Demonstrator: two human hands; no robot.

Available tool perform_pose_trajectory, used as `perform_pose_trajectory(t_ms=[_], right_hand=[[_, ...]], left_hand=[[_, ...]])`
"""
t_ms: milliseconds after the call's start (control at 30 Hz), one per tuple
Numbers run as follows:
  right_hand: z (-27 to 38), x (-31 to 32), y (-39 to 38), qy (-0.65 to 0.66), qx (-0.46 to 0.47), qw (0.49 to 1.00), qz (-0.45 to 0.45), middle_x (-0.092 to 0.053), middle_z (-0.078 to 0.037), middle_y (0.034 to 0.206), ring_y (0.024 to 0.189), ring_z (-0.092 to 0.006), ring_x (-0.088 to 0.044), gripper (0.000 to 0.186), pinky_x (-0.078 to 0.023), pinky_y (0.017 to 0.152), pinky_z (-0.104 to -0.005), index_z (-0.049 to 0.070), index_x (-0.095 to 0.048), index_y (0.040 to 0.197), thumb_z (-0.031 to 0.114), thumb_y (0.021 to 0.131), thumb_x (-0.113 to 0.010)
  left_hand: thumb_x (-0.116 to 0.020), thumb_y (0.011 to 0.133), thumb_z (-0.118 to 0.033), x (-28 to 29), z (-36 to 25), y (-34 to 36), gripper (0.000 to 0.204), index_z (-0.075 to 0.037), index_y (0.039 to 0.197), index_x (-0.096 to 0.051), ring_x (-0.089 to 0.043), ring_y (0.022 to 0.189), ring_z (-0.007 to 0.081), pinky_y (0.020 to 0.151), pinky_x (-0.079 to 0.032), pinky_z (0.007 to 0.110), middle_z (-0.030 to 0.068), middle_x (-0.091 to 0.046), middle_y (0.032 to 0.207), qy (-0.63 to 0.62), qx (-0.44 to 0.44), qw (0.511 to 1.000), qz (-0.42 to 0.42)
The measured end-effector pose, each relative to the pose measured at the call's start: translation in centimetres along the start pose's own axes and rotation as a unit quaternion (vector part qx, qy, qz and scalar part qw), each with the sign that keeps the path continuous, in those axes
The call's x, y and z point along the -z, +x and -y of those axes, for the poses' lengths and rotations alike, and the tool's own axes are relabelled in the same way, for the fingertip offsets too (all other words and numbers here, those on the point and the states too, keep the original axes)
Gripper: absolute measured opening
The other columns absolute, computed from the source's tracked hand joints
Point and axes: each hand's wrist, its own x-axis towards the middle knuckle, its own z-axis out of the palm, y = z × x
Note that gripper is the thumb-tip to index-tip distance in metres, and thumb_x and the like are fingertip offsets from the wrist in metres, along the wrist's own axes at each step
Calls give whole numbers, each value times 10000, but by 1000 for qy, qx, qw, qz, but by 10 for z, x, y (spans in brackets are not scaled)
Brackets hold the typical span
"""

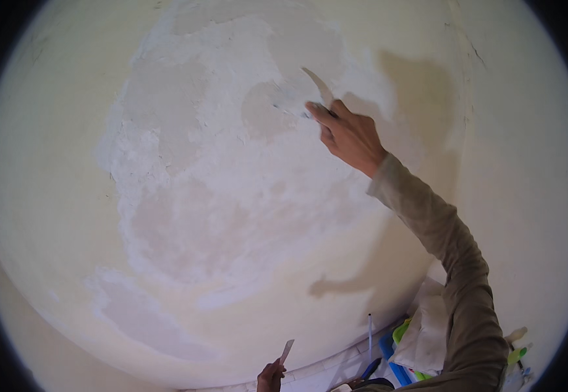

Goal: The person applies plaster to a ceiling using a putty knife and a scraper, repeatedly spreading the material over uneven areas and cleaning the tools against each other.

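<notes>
Head view, wide fisheye, straight edges bowed toward the rim. Nearest the lens, at the lower edge: left hand point(270, 377), only partly in frame, fingers closed round the handle of a small putty knife point(286, 351). Its pale blade points up and slightly right, held off the wall and touching nothing else.

Lower right: a heap of items against the base of the wall, partly hidden by the sleeve. Visible are a white cloth bag point(425, 333), blue plastic pieces point(393, 359), bits of lime green, and a thin white rod point(370, 334) standing upright. What the pieces are cannot be told.

Right arm in an olive-grey long sleeve point(457, 261) rises from the lower right edge toward upper centre. Right hand point(349, 135) is raised to the wall, fingers curled tight round the handle of a larger scraper point(318, 87); index finger lies extended along the tool. The blade is pale and angled up-left, with its working end against the wall at a greyish smear of wet filler point(284, 101).

Farthest: cream-painted wall point(48, 196). A large irregular patch of white and pinkish-grey filler point(212, 189) covers its centre, rough at the margins. Shadows of arm and hand fall on the wall to the right and below.
</notes>
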Motion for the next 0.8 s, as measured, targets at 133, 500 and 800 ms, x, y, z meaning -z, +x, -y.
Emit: perform_pose_trajectory(t_ms=[133, 500, 800], right_hand=[[12, -18, 34, -7, -14, 1000, 4, -581, -124, 902, 564, -253, -605, 442, -492, 502, -367, 68, -584, 1229, 135, 795, -635], [43, -42, -79, 72, -82, 990, 90, -520, -119, 898, 617, -270, -589, 488, -500, 497, -373, 48, -512, 1308, 97, 835, -621], [52, -11, -24, 69, -131, 989, 30, -551, -136, 881, 677, -307, -606, 502, -511, 569, -415, 84, -505, 1326, 133, 836, -606]], left_hand=[[-522, 934, -39, -2, -5, 14, 261, 4, 1172, -620, -571, 675, 191, 598, -468, 311, 104, -616, 825, 6, -56, 998, -20], [-527, 945, -67, -7, 15, -6, 250, 1, 1166, -623, -576, 691, 196, 625, -473, 317, 108, -616, 813, -29, 2, 1000, 0], [-525, 961, -103, 0, 10, -15, 246, -4, 1163, -627, -566, 690, 178, 619, -460, 308, 87, -609, 802, -47, 65, 996, -35]])
